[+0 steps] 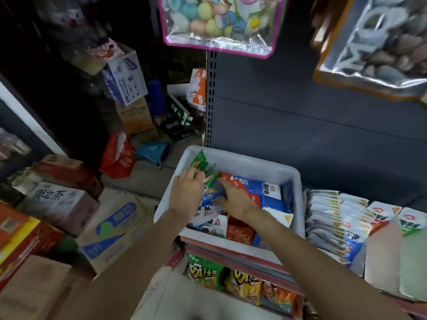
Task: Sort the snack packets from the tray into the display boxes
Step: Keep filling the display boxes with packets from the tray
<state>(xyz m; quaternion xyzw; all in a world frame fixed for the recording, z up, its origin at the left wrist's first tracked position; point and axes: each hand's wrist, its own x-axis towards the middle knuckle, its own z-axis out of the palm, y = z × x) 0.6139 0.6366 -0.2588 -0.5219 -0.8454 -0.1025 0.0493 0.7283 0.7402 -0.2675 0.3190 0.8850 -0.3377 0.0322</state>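
Observation:
A white plastic tray (254, 163) sits on the shelf, filled with blue, red and white snack packets (258, 188). My left hand (186, 189) grips a bunch of green packets (201, 163) at the tray's far left corner. My right hand (233, 197) reaches in beside it, fingers down on the packets next to a green and a red packet; whether it holds one cannot be made out. To the right of the tray stand display boxes (383, 255) with upright rows of white and blue packets (328, 218).
A lower shelf holds green, yellow and orange chip bags (233, 280). Cardboard cartons (69, 204) are stacked on the floor to the left. Bags of toys (221, 21) hang overhead from the dark shelf backing (323, 125).

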